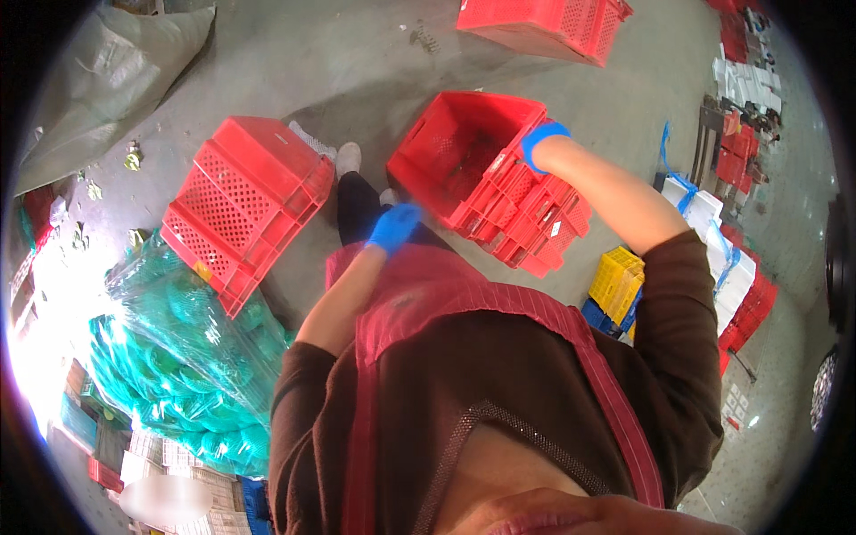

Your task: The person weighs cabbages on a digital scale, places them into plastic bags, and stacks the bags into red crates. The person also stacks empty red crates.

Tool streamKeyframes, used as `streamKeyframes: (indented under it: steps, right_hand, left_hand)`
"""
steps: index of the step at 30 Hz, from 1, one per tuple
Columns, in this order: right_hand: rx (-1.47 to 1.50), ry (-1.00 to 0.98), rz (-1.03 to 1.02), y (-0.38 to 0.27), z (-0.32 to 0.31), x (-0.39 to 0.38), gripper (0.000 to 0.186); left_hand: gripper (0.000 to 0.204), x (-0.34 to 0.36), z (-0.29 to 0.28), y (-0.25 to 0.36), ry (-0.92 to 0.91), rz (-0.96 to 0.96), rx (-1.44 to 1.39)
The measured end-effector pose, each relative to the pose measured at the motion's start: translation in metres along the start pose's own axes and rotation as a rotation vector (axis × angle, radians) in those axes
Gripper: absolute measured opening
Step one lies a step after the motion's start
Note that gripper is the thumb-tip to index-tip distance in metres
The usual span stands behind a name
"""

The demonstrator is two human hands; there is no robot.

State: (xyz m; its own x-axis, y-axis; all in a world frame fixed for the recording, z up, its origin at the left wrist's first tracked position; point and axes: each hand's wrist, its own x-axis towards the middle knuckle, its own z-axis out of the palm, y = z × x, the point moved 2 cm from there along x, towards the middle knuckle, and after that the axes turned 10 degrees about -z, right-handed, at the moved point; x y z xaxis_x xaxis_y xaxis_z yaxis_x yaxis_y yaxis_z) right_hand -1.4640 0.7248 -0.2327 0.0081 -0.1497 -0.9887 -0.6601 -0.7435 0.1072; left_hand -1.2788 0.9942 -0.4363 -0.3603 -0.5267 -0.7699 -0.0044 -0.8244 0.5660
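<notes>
A stack of red plastic crates [504, 201] stands ahead of me, right of the middle, and the hollow inside of the top one shows. My right hand [542, 145], in a blue glove, is closed over that crate's right rim. Also gloved in blue, my left hand [394, 228] hangs in front of my dark pink apron [428, 281], apart from the crates. Motion smears its fingers. To its left is another group of red crates [236, 192] with perforated sides, tilted in view.
Clear plastic holding green netted goods [192, 374] lies at the lower left. Another red crate [553, 27] stands farther ahead. Yellow crates [615, 281] and white boxes [700, 209] with blue straps are to the right. A grey-white sheet [116, 80] covers the upper left.
</notes>
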Motion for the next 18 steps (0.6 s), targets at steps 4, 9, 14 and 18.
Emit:
streamKeyframes:
  steps: [4, 9, 14, 18]
  right_hand:
    - [0.253, -0.043, -0.014, 0.015, 0.041, -0.016, 0.030]
    - [0.488, -0.090, 0.062, 0.015, 0.093, -0.029, 0.036]
    - [0.595, 0.044, 0.085, 0.023, 0.131, -0.057, 0.047]
    - [0.582, 0.166, 0.084, 0.020, 0.172, -0.078, 0.060]
  left_hand:
    - [0.051, 0.026, 0.052, -0.003, -0.036, 0.086, 0.265]
    - [0.092, 0.037, 0.115, 0.015, -0.027, -0.069, 0.588]
    - [0.097, 0.044, 0.167, 0.025, -0.077, -0.159, 0.756]
    - [0.093, 0.058, 0.184, 0.006, 0.021, -0.202, 0.796]
